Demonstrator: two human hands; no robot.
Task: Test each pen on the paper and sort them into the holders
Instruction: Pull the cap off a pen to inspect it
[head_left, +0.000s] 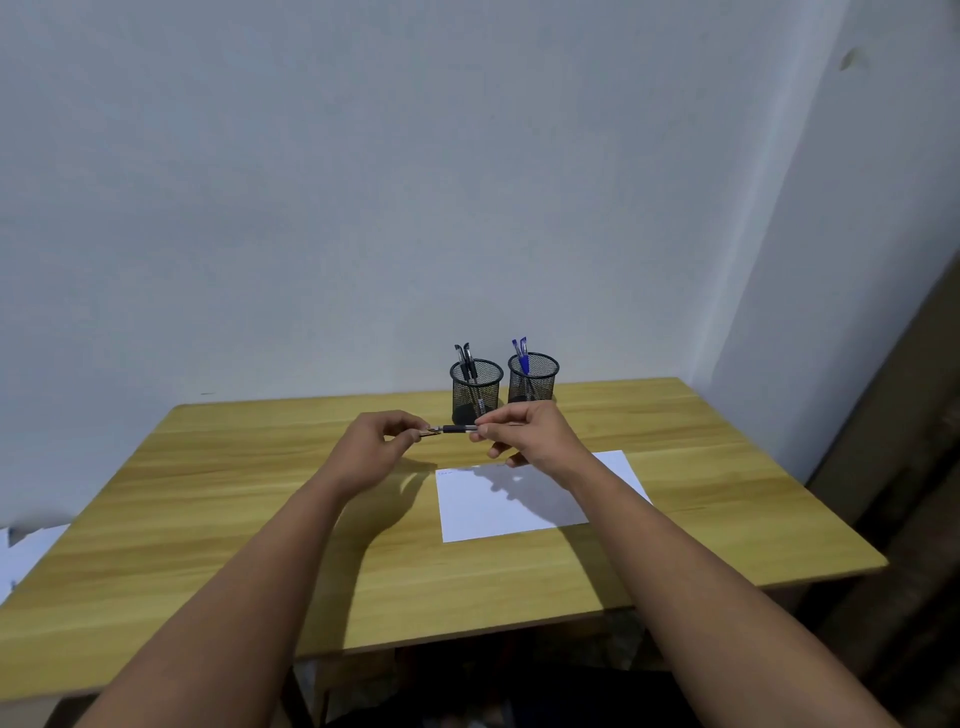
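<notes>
Pen (457, 429) held level, axis 9-to-3: left hand (382, 441) pinches tip-end cap, right hand (524, 431) pinches barrel; paper (519, 512) at 6 under right hand.

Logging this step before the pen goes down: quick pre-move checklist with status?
1. Pen held at both ends, left hand and right hand: ok.
2. Cap on or off: cannot tell.
3. Paper lies flat on the table, nothing on it: ok.
4. Earlier test marks on the paper: faint at top left corner, cannot tell.
5. Left holder upright, black pens inside: ok.
6. Right holder upright, blue pens inside: ok.
</notes>
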